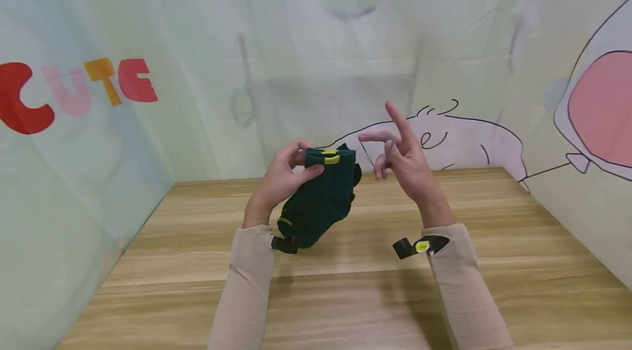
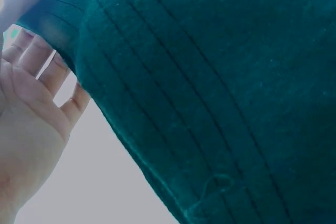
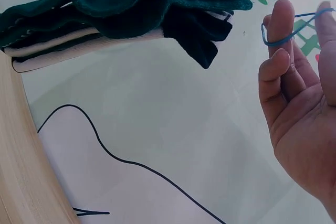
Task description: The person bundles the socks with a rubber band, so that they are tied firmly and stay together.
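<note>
My left hand (image 1: pixel 282 180) pinches a flat bundle of dark green socks (image 1: pixel 323 202) near its upper end, the thumb on the near face. Yellow marks show on the upper edge. Seen from the right wrist, the bundle (image 3: pixel 105 14) is layered, with green, white and black cloth; up close in the left wrist view, the green knit (image 2: pixel 210 66) carries thin dark lines. To the right of the bundle and apart from it, my right hand (image 1: pixel 407 166) has its fingers spread. A thin blue rubber band (image 3: pixel 286 40) is stretched between its fingers, with one finger pointing up.
A wood-grain table (image 1: pixel 336 295) lies under both hands. Printed cloth curtains (image 1: pixel 296 65) hang behind it and at both sides. Black straps with small devices (image 1: pixel 405 248) sit at the sleeve cuffs.
</note>
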Action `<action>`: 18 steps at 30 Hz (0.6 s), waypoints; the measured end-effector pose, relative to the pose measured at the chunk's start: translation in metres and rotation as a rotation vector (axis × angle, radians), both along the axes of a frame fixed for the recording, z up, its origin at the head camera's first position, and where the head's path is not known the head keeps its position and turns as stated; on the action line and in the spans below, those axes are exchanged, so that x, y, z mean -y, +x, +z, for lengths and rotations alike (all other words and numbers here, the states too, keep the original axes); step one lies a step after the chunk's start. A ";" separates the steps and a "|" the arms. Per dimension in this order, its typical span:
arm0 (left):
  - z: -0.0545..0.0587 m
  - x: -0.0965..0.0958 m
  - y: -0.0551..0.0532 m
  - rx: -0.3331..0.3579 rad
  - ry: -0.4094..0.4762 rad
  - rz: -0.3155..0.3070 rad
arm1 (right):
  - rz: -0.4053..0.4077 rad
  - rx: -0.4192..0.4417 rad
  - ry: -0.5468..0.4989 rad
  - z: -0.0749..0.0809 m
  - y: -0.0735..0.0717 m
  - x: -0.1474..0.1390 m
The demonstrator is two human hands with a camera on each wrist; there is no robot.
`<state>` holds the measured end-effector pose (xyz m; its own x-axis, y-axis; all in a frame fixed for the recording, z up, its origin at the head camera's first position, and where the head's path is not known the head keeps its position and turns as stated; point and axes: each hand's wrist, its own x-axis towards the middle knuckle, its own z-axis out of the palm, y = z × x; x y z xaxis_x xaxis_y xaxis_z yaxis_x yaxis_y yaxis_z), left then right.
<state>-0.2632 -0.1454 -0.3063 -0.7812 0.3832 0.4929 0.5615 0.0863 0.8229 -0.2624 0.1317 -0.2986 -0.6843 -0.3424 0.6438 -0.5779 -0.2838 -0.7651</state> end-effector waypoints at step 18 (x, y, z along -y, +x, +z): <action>0.003 0.002 0.001 -0.015 -0.006 0.012 | 0.039 0.011 -0.097 -0.004 -0.002 0.012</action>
